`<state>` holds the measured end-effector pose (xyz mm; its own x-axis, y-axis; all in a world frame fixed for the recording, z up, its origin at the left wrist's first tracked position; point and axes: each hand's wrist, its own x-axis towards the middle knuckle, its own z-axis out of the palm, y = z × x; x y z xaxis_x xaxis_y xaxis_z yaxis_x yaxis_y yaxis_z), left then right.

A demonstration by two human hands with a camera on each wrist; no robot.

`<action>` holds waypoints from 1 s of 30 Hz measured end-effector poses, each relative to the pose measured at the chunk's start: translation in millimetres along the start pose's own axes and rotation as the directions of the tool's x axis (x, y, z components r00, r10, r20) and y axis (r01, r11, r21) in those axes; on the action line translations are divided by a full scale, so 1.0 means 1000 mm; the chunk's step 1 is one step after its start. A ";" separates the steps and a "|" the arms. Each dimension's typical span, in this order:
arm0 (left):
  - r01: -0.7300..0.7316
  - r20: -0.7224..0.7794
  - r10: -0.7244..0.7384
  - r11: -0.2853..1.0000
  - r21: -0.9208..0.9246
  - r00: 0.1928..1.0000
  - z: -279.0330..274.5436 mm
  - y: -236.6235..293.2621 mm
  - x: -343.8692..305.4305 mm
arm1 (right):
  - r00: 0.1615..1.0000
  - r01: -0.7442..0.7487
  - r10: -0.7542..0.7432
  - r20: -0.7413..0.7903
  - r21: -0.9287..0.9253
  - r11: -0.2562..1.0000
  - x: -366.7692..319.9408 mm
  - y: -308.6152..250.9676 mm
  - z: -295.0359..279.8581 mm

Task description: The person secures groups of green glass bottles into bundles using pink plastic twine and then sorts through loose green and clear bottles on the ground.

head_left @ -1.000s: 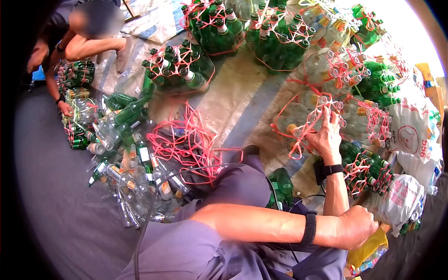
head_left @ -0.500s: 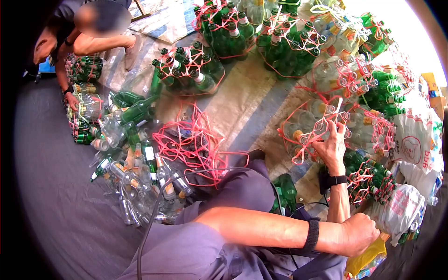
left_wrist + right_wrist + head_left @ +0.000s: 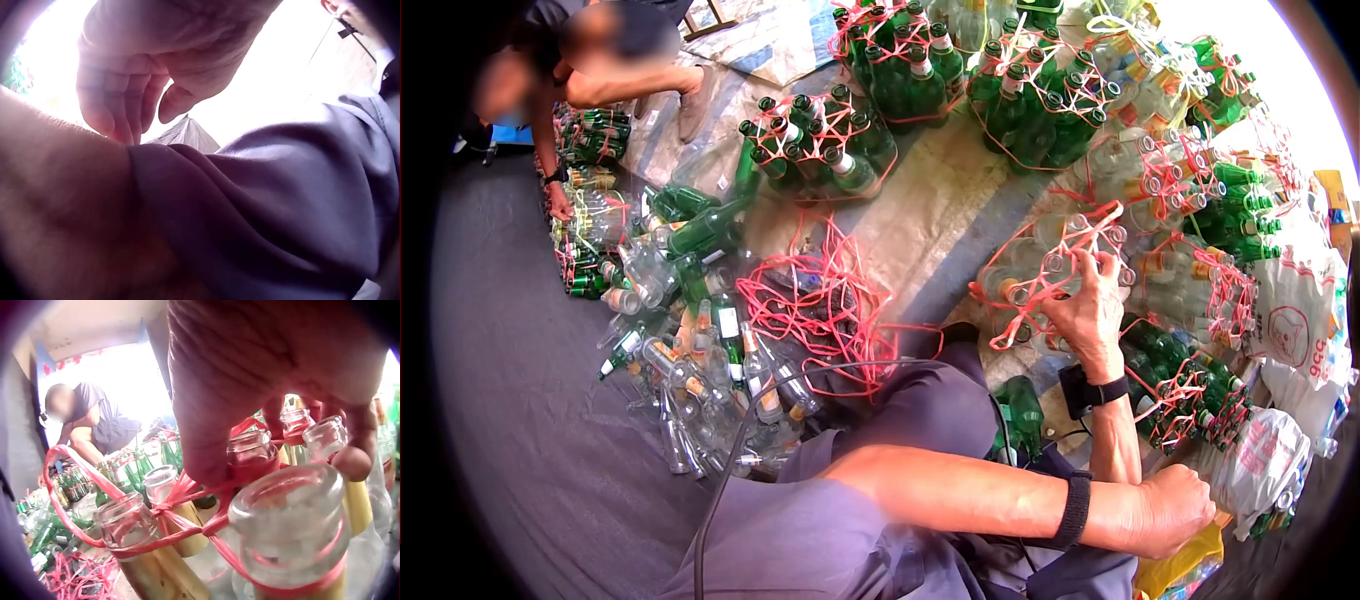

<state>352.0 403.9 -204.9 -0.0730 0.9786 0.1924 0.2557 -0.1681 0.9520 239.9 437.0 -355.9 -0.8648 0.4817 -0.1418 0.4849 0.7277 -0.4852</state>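
My right hand [image 3: 1088,305] grips the top of a bundle of clear glass bottles [image 3: 1012,262]. Pink plastic twine [image 3: 178,519] is looped and knotted round their necks. From close up, the thumb and fingers bend down among the bottle necks [image 3: 287,519]; the fingertips at the back are partly hidden behind glass. One loose loop of twine arches over a neck at the left. My left hand [image 3: 1172,510] holds nothing, its forearm crossing my lap and right arm. In the left wrist view its fingers [image 3: 122,103] hang loosely curled beside a sleeve.
Bundled green bottles [image 3: 820,150] stand across the mat, with more bundles at the right. A tangle of pink twine [image 3: 825,310] lies before my knee, beside loose bottles [image 3: 700,370]. Plastic bags [image 3: 1270,455] sit at right. Another person [image 3: 635,85] crouches at far left. A black cable [image 3: 730,450] crosses my lap.
The clear bottle bundle has shifted slightly left with my right hand on it. The head view has swung a little, moving the surroundings rightward. My left hand stays over my lap.
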 end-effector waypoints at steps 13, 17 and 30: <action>0.081 -0.088 -0.072 0.991 0.110 0.994 -0.028 -0.003 -0.001 | 0.967 0.255 -0.256 -0.005 0.097 0.962 0.044 -0.075 0.047; 0.071 -0.094 -0.062 0.993 0.093 0.994 -0.030 -0.005 0.000 | 0.966 0.258 -0.258 -0.014 0.112 0.960 0.059 -0.088 0.065; -0.018 0.000 0.018 0.989 0.149 1.000 -0.032 -0.011 -0.007 | 0.931 0.362 -0.342 -0.128 0.184 0.914 0.039 -0.069 0.064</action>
<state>318.8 395.5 -209.1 -0.0685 0.9754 0.2094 0.3975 -0.1658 0.9025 163.8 374.5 -382.9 -0.9543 0.2616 0.1446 0.1065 0.7495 -0.6534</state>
